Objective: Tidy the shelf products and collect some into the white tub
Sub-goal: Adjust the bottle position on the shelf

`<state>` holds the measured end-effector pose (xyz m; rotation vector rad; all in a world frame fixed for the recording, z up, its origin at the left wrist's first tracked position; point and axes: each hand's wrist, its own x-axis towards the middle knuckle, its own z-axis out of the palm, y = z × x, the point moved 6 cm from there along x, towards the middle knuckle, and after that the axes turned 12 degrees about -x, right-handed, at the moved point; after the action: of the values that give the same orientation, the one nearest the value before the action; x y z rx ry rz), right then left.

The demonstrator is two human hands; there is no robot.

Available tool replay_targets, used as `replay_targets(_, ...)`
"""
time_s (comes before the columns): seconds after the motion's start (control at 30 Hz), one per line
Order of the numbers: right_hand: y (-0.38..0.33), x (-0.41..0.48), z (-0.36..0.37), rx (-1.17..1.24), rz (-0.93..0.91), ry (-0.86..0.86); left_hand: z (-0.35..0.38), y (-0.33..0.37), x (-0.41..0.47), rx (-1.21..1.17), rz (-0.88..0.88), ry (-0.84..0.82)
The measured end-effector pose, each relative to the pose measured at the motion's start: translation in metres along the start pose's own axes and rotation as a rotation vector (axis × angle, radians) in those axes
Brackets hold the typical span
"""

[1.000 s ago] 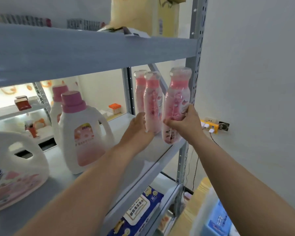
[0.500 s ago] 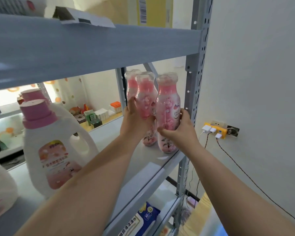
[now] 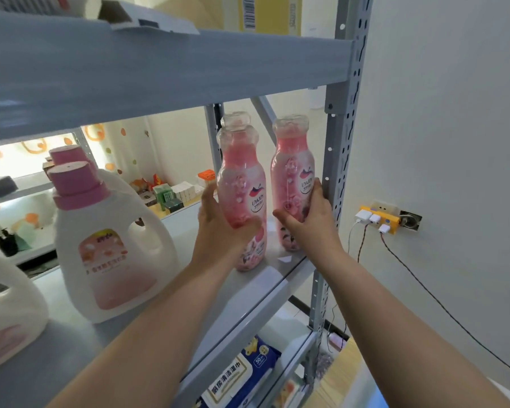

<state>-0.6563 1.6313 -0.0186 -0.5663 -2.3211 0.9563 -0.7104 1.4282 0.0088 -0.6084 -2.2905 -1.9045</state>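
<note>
Grey metal shelf (image 3: 236,293) against a pale wall carries laundry goods under a higher board. At its right end, close to the front edge, two clear plastic bottles filled with pink beads stand upright and slightly apart. The left hand (image 3: 218,231) has its grip curled round the left pink-bead bottle (image 3: 242,184), thumb across the front and fingers behind. The right hand (image 3: 308,223) grips the right pink-bead bottle (image 3: 292,160) the same way, just beside the perforated grey upright post (image 3: 340,148). A third clear bottle top (image 3: 235,118) peeks out directly behind the left one. Further left on the shelf stands a white detergent jug with a pink cap (image 3: 106,245), with a second pink cap (image 3: 68,151) behind it. A yellow wall socket (image 3: 380,220) with white plugs sits on the wall to the right.
</note>
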Motion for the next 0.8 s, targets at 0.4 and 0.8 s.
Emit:
replay_targets(0.4,-0.023,-0.094,-0.023,0.072,-0.083,0.028,-0.020,0.005,-0.065,-0.024,-0.085,-0.122)
replay_targets(0.8,-0.044,-0.310,0.027,1.273,0.455,-0.460,-0.057,0.009,-0.254,-0.832,-0.553,-0.403)
